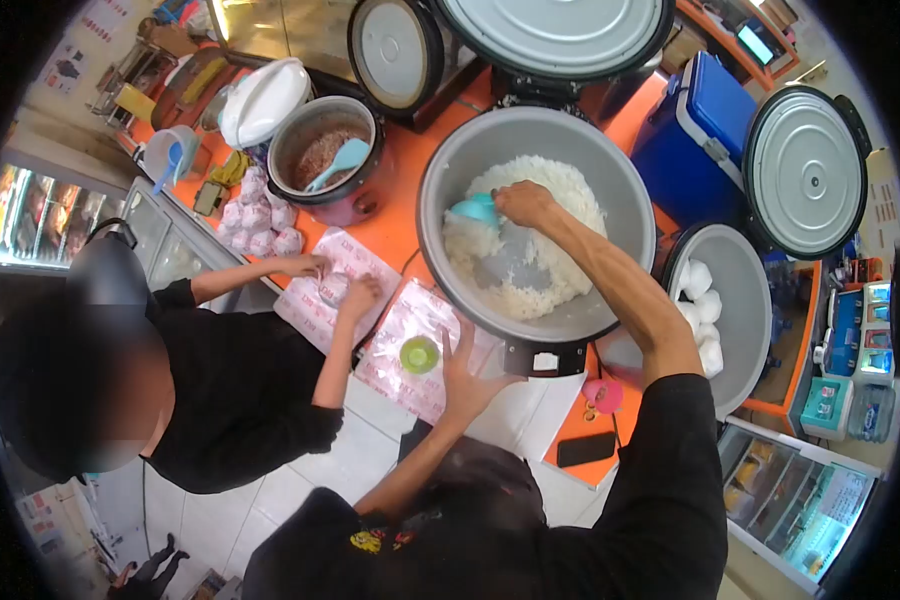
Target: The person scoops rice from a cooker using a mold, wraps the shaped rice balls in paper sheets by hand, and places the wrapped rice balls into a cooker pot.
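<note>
My right hand [527, 204] grips a teal rice scoop [478, 209] inside a large rice cooker [440, 255]. White rice [562, 190] lies around the pot's floor, with a loose heap just below the scoop. Fingers spread, my left hand [465, 378] is at the right side of a pink-printed wrapping paper [390, 365]; whether it touches the paper I cannot tell. On that paper sits a small green bowl [420, 354].
A co-worker's hands [360, 296] handle a wrapped bundle [333, 290] at left. Beyond are wrapped packets [255, 222] and a smaller cooker [355, 205] with a light-blue paddle [342, 160]. To the right stand a pot of white bundles [745, 300], a phone [586, 449] and a blue cooler [705, 120].
</note>
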A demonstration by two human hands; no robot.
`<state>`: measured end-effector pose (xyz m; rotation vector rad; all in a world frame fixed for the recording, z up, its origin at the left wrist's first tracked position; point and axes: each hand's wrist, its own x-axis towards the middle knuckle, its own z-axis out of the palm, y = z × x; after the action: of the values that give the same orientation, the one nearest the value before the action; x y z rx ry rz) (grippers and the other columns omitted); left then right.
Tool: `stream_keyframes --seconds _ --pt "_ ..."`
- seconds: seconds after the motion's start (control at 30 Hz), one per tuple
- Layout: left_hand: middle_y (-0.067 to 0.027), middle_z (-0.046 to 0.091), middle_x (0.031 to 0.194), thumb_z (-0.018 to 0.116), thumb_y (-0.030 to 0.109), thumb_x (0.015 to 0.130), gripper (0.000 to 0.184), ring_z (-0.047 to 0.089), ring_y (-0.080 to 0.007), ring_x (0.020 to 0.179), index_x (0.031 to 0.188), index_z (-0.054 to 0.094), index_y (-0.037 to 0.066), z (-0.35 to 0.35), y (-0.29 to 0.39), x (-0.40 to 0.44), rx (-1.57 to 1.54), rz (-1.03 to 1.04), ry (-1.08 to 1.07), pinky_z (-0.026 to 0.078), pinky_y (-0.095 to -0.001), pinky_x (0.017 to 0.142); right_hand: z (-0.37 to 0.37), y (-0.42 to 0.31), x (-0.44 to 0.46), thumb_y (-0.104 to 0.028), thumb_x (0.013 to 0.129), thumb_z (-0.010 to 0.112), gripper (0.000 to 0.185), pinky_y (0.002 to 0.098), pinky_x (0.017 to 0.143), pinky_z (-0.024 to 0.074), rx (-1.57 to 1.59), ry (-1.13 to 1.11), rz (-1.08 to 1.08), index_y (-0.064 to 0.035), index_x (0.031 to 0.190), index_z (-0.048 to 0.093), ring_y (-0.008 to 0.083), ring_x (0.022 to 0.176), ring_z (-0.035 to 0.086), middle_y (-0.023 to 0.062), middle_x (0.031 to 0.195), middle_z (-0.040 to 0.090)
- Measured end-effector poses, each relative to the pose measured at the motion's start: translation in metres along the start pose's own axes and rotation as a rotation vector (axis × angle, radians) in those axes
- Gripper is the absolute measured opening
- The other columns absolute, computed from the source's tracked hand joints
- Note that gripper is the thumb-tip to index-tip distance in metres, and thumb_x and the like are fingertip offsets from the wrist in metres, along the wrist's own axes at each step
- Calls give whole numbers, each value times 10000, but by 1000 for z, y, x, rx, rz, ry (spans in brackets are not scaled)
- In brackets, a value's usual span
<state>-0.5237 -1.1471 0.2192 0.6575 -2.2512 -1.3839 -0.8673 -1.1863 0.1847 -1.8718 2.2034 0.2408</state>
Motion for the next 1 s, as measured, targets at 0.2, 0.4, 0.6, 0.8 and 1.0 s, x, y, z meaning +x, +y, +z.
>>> stream_keyframes --seconds 0.2,0.4,0.6,0.8,1.0 --pt "-257 476 1377 929 300 485 1161 412 -372 1321 1378 335 -143 -3 7 0 67 -14 -12 143 -506 1162 -27 -67 -87 -80 803 574 135 435 698 550 220 -121 -36 -6 880 656 344 801 683 172 863 684" --pt "-272 418 1416 922 296 511 1136 319 -374 1376 1380 334 -141 -3 6 -1 15 -34 -27 137 -499 1163 -96 -135 -157 -154 836 583 257 412 608 545 76 48 273 35 1004 631 314 725 689 175 744 668" --pt "-280 431 1403 925 260 519 1110 274 -413 1383 1386 346 -123 -6 14 -1 1 6 -4 169 -468 1163 -118 -168 -168 -67 760 608 123 388 597 547 20 104 169 31 798 672 301 711 692 205 801 659" --pt "-301 430 1391 915 277 530 1098 328 -396 1366 1362 347 -159 1 13 0 -12 8 -18 153 -470 1170 -114 -155 -156 -73 774 597 140 385 630 545 113 194 245 2 853 685 305 749 688 192 845 673" --pt "-294 456 1374 876 364 596 1037 406 -345 1335 1350 381 -147 -9 12 -3 51 76 23 143 -485 1162 -60 -114 -114 -223 940 540 268 349 515 482 773 32 411 23 914 645 220 643 643 167 821 667"
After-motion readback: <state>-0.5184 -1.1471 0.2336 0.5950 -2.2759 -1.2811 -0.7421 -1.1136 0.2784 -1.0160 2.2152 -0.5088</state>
